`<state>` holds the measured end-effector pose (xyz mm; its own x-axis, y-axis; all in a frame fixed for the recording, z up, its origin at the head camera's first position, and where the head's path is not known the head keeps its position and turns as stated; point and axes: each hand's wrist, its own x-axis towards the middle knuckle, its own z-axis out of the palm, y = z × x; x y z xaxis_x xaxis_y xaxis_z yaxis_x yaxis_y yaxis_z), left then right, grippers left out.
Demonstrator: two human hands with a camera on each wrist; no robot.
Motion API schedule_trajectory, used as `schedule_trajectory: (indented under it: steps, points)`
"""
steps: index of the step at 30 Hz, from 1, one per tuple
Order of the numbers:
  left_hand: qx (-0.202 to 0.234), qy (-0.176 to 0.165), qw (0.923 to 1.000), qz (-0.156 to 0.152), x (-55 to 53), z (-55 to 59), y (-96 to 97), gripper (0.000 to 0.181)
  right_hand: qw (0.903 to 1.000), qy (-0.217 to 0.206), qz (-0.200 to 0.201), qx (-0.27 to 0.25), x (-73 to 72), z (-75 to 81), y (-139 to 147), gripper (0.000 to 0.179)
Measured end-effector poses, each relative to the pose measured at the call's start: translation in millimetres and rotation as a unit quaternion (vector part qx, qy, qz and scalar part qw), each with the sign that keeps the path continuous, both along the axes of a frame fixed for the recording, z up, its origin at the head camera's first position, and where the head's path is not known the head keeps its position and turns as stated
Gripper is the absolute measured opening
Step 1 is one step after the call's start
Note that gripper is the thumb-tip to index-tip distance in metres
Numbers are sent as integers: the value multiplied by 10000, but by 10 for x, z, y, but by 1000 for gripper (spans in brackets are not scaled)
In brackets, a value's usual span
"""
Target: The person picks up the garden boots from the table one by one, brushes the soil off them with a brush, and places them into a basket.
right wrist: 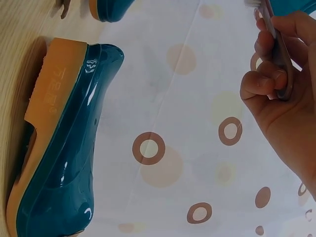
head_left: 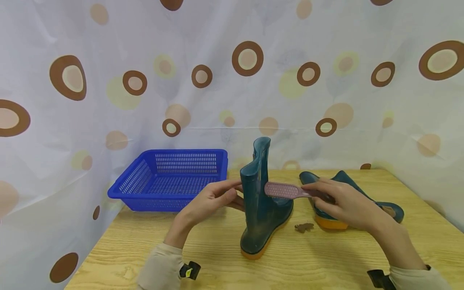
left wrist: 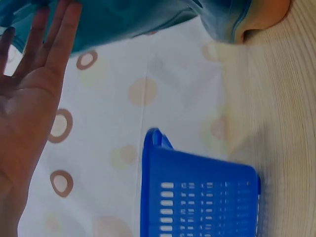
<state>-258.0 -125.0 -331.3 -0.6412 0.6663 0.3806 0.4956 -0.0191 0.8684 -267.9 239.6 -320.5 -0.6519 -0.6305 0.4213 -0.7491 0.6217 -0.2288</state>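
A teal rubber boot (head_left: 255, 201) with an orange sole stands upright on the table. The fingers of my left hand (head_left: 217, 195) lie against the left side of its shaft; in the left wrist view they are extended along the teal surface. My right hand (head_left: 344, 203) grips the dark handle of a pink brush (head_left: 284, 190), whose perforated head is level with the boot's shaft and overlaps it in the head view. Pale bristles show at the upper edge of the right wrist view, and my fingers curl round the handle (right wrist: 282, 69).
A blue plastic basket (head_left: 168, 204) sits at the back left. More teal footwear with an orange sole (right wrist: 59, 89) rests on the table at the right, partly behind my right hand. Close to the boot lies a small brown piece (head_left: 304, 227). A patterned curtain (head_left: 224, 96) hangs behind.
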Motion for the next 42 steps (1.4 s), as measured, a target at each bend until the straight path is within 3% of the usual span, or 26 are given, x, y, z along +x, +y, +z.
schedule_trajectory:
  steps: [4, 8, 15, 22, 26, 29, 31, 38, 42]
  points:
    - [8, -82, 9991, -414, 40, 0, 132, 69, 9999, 29, 73, -65, 5, 2, 12, 32]
    - [-200, -235, 9983, -486, 87, -5, 262, 77, 9998, 33, 159, -110, 9, 3, 26, 33]
    - [-189, -279, 9982, -489, 74, -46, 330, 69, 9996, -104, 177, -180, 5, 12, 63, 33]
    - [-66, -150, 9998, 140, -2, -108, 256, 47, 9995, -227, 130, -166, 3, 10, 96, 31]
    - [58, 52, 9961, 877, -63, -155, 276, 30, 9994, -274, 133, -167, 7, 24, 103, 31]
    - [72, 74, 9887, 1494, -104, -201, 335, 25, 9994, -268, 155, -181, 11, 30, 104, 31]
    - [117, 15, 9848, 1735, -135, -234, 392, 25, 9993, -229, 193, -206, 10, 25, 99, 32]
    - [595, -41, 9786, 1970, -275, -304, 598, 29, 9994, -250, 116, -230, 5, 20, 138, 31]
    - [754, -254, 9727, 2179, -328, -327, 654, 33, 9992, -320, 79, -232, 4, 23, 160, 31]
